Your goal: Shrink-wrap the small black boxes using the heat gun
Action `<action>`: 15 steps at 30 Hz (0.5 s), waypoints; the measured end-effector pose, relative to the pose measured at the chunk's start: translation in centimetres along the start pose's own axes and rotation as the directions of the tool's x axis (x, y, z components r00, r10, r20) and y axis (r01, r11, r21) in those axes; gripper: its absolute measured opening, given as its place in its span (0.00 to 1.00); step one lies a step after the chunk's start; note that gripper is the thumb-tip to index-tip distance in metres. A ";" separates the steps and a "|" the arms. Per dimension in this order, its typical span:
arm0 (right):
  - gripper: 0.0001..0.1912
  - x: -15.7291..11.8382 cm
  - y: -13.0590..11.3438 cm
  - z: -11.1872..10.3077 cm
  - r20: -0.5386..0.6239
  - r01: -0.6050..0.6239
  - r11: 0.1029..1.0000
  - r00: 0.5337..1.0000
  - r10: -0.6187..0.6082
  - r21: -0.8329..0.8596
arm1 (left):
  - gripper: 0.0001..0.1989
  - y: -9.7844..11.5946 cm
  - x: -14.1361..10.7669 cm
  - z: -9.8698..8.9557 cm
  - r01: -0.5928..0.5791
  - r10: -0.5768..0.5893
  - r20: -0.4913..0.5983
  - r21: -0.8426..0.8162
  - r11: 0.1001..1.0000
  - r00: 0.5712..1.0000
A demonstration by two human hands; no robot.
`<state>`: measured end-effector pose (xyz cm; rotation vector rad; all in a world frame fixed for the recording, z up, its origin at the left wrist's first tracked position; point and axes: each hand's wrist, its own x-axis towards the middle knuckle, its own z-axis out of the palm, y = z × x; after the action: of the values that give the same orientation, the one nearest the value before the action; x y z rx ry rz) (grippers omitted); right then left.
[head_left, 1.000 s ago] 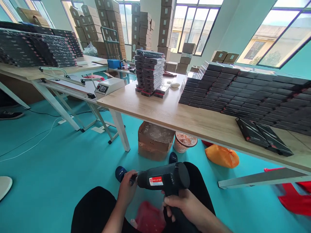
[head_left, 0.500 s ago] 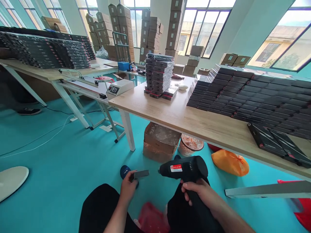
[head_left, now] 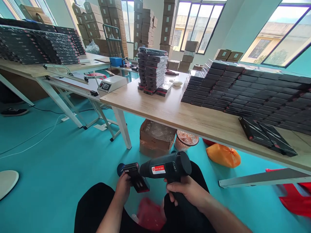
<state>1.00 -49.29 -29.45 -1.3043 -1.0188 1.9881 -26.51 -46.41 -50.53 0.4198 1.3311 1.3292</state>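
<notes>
- There it was: the left hand (head_left: 123,185) pinched the small dark box (head_left: 138,182) by its left side, tilted, in front of and lower than the near edge of the tabletop (head_left: 194,118).
- The right hand (head_left: 181,190) wrapped round the handle of the heat gun (head_left: 167,165); trigger pressed or not, no telling!
- And the nozzle (head_left: 145,169) sat right up at the box; touching or just apart, hard to call. A slim gap and a sweeping pass looked safer than lingering.
- Smart hold, it seemed: fingers opposite the nozzle, away from any hot air.
- Turning the left wrist looked the neat way to offer each face squarely.
- The wrapped stack (head_left: 156,69), towards the tabletop's left corner, stood well apart from the nozzle.
</notes>
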 end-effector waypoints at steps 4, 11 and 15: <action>0.09 -0.2 1.2 0.5 0.041 -0.019 0.997 0.999 0.023 -0.078 | 0.15 0.7 -0.9 0.4 0.069 -0.067 0.014 -0.210 0.975 0.998; 0.11 -2.2 4.8 -1.2 0.018 -0.133 0.973 0.990 0.139 -0.189 | 0.08 0.2 0.4 -1.2 0.153 -0.187 -0.049 -0.394 0.906 0.981; 0.13 -3.2 5.2 -1.4 -0.022 -0.214 0.960 0.977 0.214 -0.181 | 0.08 0.1 0.9 -1.7 0.172 -0.207 -0.030 -0.453 0.875 0.978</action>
<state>3.29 -54.25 -32.44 -1.5745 -1.1221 2.0889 -28.25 -46.38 -51.33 -0.0824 1.0496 1.4438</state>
